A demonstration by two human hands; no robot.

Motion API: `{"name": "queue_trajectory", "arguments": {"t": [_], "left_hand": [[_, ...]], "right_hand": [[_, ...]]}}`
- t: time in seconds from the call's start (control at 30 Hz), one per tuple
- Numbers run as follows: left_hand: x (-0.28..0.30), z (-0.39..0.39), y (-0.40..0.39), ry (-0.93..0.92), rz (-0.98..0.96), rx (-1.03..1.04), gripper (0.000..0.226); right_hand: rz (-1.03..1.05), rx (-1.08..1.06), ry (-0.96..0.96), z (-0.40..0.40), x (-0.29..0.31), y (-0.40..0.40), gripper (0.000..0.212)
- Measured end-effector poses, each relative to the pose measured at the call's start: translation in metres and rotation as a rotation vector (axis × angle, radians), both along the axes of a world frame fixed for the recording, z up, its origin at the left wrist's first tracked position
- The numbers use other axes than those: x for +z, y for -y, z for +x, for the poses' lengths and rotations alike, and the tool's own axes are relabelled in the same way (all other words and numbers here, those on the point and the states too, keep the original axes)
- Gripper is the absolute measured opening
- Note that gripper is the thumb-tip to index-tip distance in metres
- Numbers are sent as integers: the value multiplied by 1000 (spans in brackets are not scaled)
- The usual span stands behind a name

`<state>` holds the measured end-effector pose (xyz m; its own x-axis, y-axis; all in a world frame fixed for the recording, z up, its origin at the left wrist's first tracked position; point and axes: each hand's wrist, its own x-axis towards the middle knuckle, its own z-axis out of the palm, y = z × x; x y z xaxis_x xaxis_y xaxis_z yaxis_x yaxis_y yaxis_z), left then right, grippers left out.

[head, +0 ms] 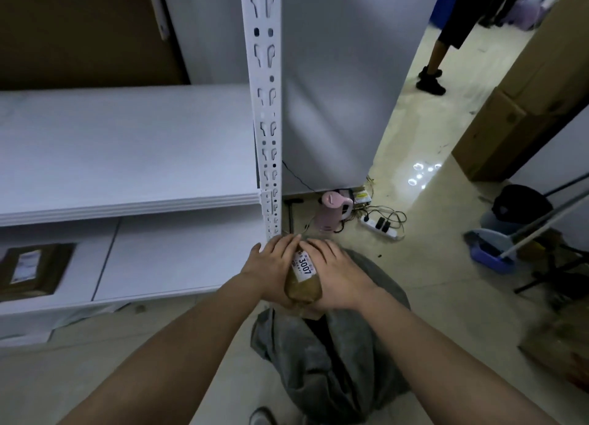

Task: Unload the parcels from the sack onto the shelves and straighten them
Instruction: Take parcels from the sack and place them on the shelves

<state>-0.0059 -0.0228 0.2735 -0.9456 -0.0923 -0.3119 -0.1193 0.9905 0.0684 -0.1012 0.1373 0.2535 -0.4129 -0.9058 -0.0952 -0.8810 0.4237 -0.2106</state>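
A glossy pale floor (398, 156) was lit by reflected lamps; cardboard boxes (497, 131) were stacked far right.

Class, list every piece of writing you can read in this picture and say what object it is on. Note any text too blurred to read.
"3007": on the white label of the brown parcel held between the left hand and right hand.
Smaller print on that same label: too small to read.
White label on the parcel on the lower shelf: blurred, unreadable.
Yellow sticker near the pink kettle: too small to read.
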Motion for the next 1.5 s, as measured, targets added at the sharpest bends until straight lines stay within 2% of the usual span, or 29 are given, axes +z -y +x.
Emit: {"name": "queue_trajectory", "arguments": {"t": [0.1, 0.2, 0.27, 0.37, 0.5, 0.57, 0.7, 0.8, 0.9, 1.03, 1.13, 1.2, 1.33, 1.4, 1.5], "left_hand": [[12, 8, 3, 7, 45, 77, 134], [15, 20, 13, -14, 310, 289, 124], [17, 28, 24, -9, 534, 483, 116], [20, 39, 38, 20, 830, 736, 99], [28, 60, 51, 75, 1170, 1028, 86], [26, 70, 58, 65, 1293, 1181, 79], [21, 85, 68, 45, 1499, 1458, 80], [23, 99, 77, 120, 1515, 1522, 83], [23, 120, 88, 198, 1536, 1547, 79], [19, 147, 97, 182, 1411, 1641, 85], [12, 164, 96, 54, 1065, 1641, 86], [11, 166, 94, -53, 995, 1559, 82], [19, 159, 95, -166, 1029, 1411, 76], [20, 158, 98, -222, 917, 1251, 83], [23, 161, 101, -272, 644, 974, 104]], "right_hand": [[-35, 52, 51, 1, 21, 6, 118], [-95, -54, 162, 1, 37, 11, 108], [-178, -230, 236, -2, 42, 10, 90], [-282, -609, 479, -9, 39, 4, 70], [-322, -991, 833, -15, 27, -16, 82], [-323, -1103, 1003, -14, 22, -26, 90], [-323, -1135, 1319, -9, 18, -31, 97], [-291, -1029, 1519, -3, 23, -19, 98], [-262, -960, 1593, 1, 26, -3, 94], [-216, -918, 1523, 13, 26, 28, 101], [-260, -823, 1282, 30, 23, 62, 102], [-305, -700, 1045, 43, 22, 84, 104], [-205, -337, 521, 72, 23, 111, 112], [-210, -183, 369, 83, 23, 118, 116], [-215, -29, 228, 89, 25, 123, 124]]}}
